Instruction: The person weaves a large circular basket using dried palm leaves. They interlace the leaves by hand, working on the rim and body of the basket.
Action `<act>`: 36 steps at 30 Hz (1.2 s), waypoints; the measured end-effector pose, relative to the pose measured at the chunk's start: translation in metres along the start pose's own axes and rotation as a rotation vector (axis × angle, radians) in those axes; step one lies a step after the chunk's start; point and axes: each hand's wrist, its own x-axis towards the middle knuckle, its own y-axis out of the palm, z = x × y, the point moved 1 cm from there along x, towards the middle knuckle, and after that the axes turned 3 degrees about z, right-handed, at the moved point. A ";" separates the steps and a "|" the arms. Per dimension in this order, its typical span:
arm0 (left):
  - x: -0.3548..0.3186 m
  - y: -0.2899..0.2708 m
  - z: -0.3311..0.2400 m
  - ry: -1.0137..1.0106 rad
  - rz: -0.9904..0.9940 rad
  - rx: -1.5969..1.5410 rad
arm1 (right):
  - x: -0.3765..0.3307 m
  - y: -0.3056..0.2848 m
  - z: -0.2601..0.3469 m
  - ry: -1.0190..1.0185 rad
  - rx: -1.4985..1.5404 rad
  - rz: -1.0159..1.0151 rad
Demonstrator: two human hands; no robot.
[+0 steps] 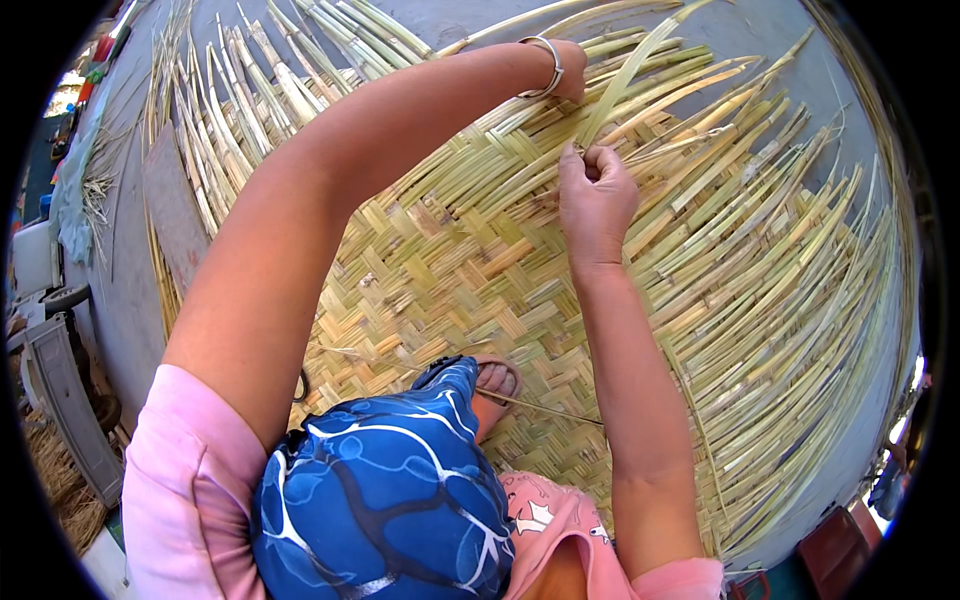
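Note:
A partly woven mat [470, 270] of flat split reed strips spreads beneath me, its middle in a herringbone weave. My right hand [597, 195] pinches the lower end of a wide, pale green reed strip [628, 78] between thumb and finger. That strip rises at a slant from the weave toward the far edge. Across the mat reaches my left arm, a silver bangle [553, 68] on its wrist. My left hand [570, 75] is curled closed, low over the strips left of the wide one. Its fingertips are hidden, so what they hold cannot be made out.
Loose strip ends [760, 330] fan out at the right and far sides over grey ground [130, 220]. My sandalled foot [495, 385] rests on the mat. A flat board [172, 190] lies at the left edge. Farther left stand a grey metal panel [70, 400] and dry straw [60, 480].

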 end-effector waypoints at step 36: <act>-0.073 0.037 0.072 -0.209 -0.324 -1.225 | 0.048 0.024 -0.021 -0.223 -0.638 0.168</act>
